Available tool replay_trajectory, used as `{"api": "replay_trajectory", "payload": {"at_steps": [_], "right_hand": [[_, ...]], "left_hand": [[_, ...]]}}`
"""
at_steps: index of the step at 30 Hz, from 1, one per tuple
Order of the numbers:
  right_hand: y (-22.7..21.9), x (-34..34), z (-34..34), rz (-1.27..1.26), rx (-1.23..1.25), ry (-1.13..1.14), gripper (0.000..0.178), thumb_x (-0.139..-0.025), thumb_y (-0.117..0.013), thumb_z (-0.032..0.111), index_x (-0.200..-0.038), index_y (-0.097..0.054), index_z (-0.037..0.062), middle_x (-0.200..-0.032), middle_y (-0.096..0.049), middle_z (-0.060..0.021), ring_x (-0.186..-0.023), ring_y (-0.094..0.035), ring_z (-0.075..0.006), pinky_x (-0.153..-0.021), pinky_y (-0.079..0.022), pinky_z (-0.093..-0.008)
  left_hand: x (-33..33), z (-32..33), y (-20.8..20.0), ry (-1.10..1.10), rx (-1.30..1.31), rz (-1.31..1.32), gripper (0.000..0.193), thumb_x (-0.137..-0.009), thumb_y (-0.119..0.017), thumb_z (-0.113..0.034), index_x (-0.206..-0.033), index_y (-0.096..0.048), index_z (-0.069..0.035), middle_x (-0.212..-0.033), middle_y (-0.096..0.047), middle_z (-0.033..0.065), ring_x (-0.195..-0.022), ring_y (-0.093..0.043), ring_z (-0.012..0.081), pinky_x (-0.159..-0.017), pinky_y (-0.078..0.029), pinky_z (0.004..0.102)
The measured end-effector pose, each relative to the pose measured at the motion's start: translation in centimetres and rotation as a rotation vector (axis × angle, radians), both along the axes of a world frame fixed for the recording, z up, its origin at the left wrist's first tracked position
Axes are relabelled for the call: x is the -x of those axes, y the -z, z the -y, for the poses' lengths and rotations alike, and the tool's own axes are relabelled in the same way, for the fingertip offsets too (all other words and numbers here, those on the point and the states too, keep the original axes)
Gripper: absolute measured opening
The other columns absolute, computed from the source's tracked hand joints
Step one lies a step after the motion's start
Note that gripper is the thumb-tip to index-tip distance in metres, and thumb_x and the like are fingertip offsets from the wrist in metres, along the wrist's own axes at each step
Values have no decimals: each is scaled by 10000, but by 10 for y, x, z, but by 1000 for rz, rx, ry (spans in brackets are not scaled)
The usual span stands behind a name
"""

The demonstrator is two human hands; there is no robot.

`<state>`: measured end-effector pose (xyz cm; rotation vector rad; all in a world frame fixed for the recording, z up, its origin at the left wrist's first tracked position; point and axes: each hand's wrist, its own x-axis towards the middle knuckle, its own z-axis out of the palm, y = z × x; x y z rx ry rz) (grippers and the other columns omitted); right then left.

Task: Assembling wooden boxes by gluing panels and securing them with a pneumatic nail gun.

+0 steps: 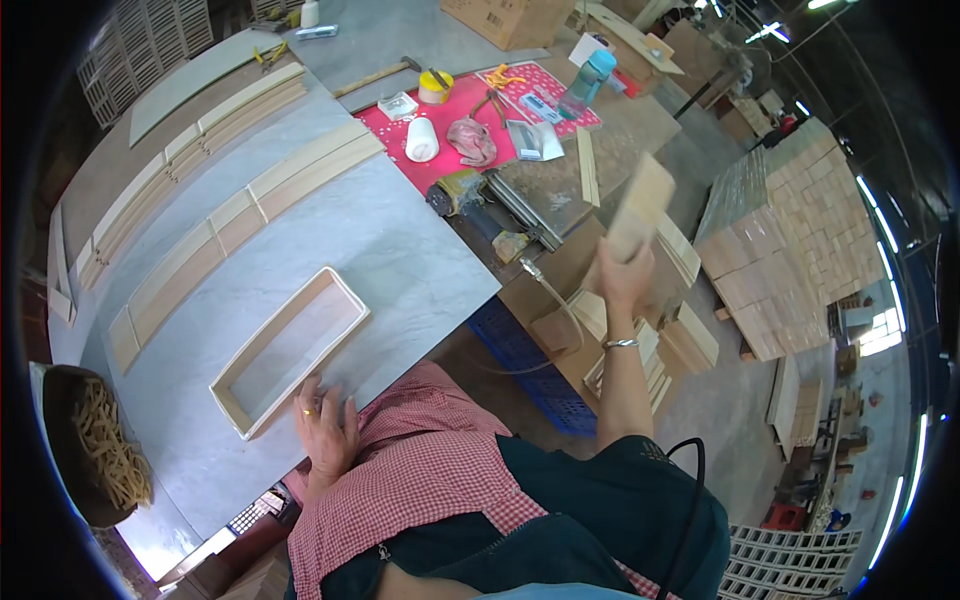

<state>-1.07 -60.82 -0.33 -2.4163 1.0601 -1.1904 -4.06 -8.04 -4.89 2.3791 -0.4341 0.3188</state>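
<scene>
Your right hand [624, 280] grips a board [642, 205], raised off to your right, away from the table [420, 235]. Your left hand [328, 430], fingers loosely spread, is at the frame's [276, 326] near long side; can't tell if pressing. Frame lies on the table, slats [240, 205] beyond it, nailer [465, 195] past the table's right edge.

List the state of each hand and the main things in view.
Left hand: open, fingers at the frame's edge
Right hand: closed on wooden board
Wooden board: held, raised
Wooden frame: lying flat, nothing inside
Nail gun: lying down
Bottle: upright, capped
Bin: holding tan strips
</scene>
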Motion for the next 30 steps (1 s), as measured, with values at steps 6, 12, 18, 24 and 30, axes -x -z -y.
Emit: {"api": "replay_trajectory", "payload": {"at_steps": [6,12,18,24,30], "right_hand": [[-88,-57,-190,-126,165,-1325,883,-669,-815,339,-1431,-503,23,-1458,-507,-175,-1324,-483,-351,-1109,-390,-450],[-73,-78,-290,-306,274,-1930,893,-680,-790,418,-1434,-492,42,-1489,-439,-197,-1309,-480,-366,-1102,-378,-466],[-85,-91,-309,-406,487,-1875,876,-647,-855,292,-1423,-513,70,-1464,-464,-136,-1264,-498,-342,-1121,-366,-447],[-100,-123,-321,-449,388,-1898,834,-618,-844,188,-1399,-573,77,-1505,-494,-131,-1327,-490,-331,-1153,-358,-430],[-100,-136,-329,-567,341,-1946,809,-632,-814,171,-1401,-580,72,-1485,-531,-119,-1332,-492,-333,-1167,-339,-438]], "left_hand": [[-9,10,-103,-67,1025,-405,375,-955,-620,-114,-1315,-572,-23,-1340,-549,165,-1138,-620,301,-931,-522,395],[2,-76,-100,-186,1432,-525,257,-1041,-571,-125,-1264,-576,4,-1045,-668,99,-960,-672,171,-847,-550,273],[25,-77,-87,-467,1759,-437,272,-1020,-595,-88,-1266,-584,28,-1097,-658,110,-907,-670,193,-853,-565,317],[48,-110,-80,-613,1276,-319,327,-952,-697,-118,-1236,-638,31,-1037,-665,110,-855,-640,172,-807,-539,280],[44,-111,-61,-722,501,-233,323,-863,-781,-144,-1122,-713,36,-941,-683,101,-770,-628,164,-723,-530,268]]}}
